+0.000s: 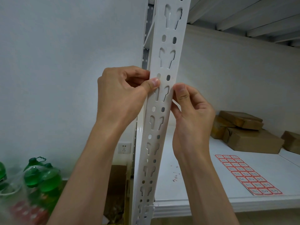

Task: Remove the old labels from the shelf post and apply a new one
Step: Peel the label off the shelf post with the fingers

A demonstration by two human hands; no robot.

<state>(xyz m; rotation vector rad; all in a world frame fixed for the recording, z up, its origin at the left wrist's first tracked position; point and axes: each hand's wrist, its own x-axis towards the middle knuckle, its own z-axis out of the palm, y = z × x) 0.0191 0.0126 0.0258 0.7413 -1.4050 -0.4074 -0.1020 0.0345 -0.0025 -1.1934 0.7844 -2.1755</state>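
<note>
I have both hands on the white shelf post [164, 98], one to each edge at the same height, so the post sits between my thumbs. My left hand [120, 93] curls its fingers behind the left edge and presses its thumb flat on the front face, just beside a keyhole slot; I judge this braces the post and smooths or picks at whatever thin layer lies under the thumb, though I cannot tell if a label is actually there. My right hand [191, 111] pinches the right edge, thumb in front, fingers folded behind, steadying from the opposite side. The post face above and below my grip looks bare, so the old labels seem mostly gone. Below and to the right of my right wrist, the sheet of red-bordered labels [246, 174] lies flat on the shelf board [211, 203], near enough to reach for a new one. Small scraps [175, 177] lie on the board beside my right forearm, likely peeled bits.
</note>
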